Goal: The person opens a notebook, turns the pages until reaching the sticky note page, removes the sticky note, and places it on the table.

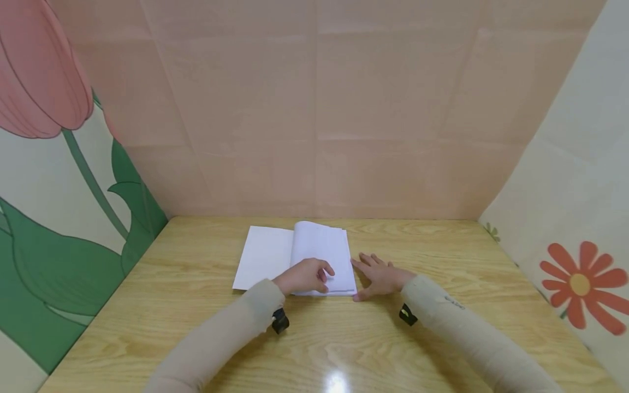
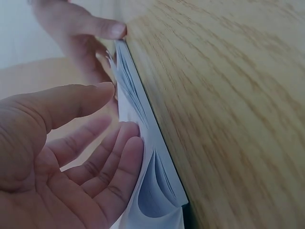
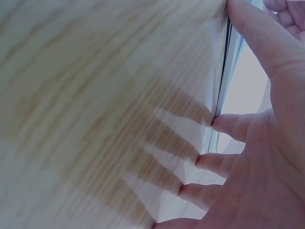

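An open book (image 1: 265, 256) with white pages lies on the wooden table, its right-hand stack of pages thicker and bulging near the fold. Over the lower part of the right page is my left hand (image 1: 306, 274). Its fingers are loosely bent, and in the left wrist view their tips rest on the paper (image 2: 125, 107), with the thumb held apart. My right hand (image 1: 382, 277) is at the book's right edge, fingers spread. The right wrist view shows its thumb and a finger touching the book's side (image 3: 232, 45), while other fingertips meet the table.
The wood-grain table (image 1: 467, 262) extends around the book. A pinkish sheet (image 1: 314, 109) hangs behind it, with a tulip-printed panel (image 1: 44, 251) on the left and a flower-printed panel (image 1: 580, 180) on the right. Both wrists carry small black devices (image 1: 280, 321).
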`<state>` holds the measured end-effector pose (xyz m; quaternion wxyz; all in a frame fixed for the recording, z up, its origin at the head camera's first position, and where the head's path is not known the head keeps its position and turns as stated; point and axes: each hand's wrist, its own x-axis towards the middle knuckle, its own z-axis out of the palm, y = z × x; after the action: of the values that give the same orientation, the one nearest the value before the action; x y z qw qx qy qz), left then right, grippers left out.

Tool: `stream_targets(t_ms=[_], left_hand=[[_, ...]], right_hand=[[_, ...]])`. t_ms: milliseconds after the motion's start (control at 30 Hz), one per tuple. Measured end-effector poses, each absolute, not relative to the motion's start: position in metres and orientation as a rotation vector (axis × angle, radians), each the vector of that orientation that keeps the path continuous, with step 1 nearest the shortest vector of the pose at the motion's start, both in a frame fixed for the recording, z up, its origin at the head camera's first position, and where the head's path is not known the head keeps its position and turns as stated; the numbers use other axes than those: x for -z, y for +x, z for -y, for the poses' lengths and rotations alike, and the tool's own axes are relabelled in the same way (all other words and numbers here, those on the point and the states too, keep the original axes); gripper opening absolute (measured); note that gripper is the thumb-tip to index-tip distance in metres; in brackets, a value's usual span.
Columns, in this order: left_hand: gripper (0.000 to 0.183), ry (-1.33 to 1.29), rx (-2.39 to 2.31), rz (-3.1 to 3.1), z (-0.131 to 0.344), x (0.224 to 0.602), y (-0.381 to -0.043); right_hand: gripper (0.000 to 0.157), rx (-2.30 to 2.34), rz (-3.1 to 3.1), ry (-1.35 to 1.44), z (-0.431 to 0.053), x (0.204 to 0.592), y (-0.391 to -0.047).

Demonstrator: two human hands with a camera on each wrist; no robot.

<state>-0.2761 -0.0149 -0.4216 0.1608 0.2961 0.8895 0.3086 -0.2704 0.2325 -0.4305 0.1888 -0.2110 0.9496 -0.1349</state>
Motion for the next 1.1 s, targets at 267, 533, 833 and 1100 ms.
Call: stream_targets(t_ms=[267, 533, 833, 1100], left_hand=[[0.030, 0.901, -0.856, -2.559, 0.0149, 0.4235, -0.2770], [0.033, 0.843, -0.834, -2.585, 0.0093, 0.4243, -0.2774], [0.033, 0.862, -0.806, -2.599, 0.0093, 0.4220, -0.2742], [0.024, 0.874, -0.784, -2.611, 0.0115, 0.4209, -0.2755]], right_hand=[[0.103, 0.385, -2.655, -0.577, -0.2330, 0.4304, -0.2703], [0.103, 0.386, -2.658, -0.580, -0.2340, 0.4310, -0.2716], [0.103, 0.375, -2.656, -0.581, -0.2327, 0.4305, -0.2710], [0.103, 0.366, -2.656, -0.570, -0.2323, 0.4308, -0.2717]])
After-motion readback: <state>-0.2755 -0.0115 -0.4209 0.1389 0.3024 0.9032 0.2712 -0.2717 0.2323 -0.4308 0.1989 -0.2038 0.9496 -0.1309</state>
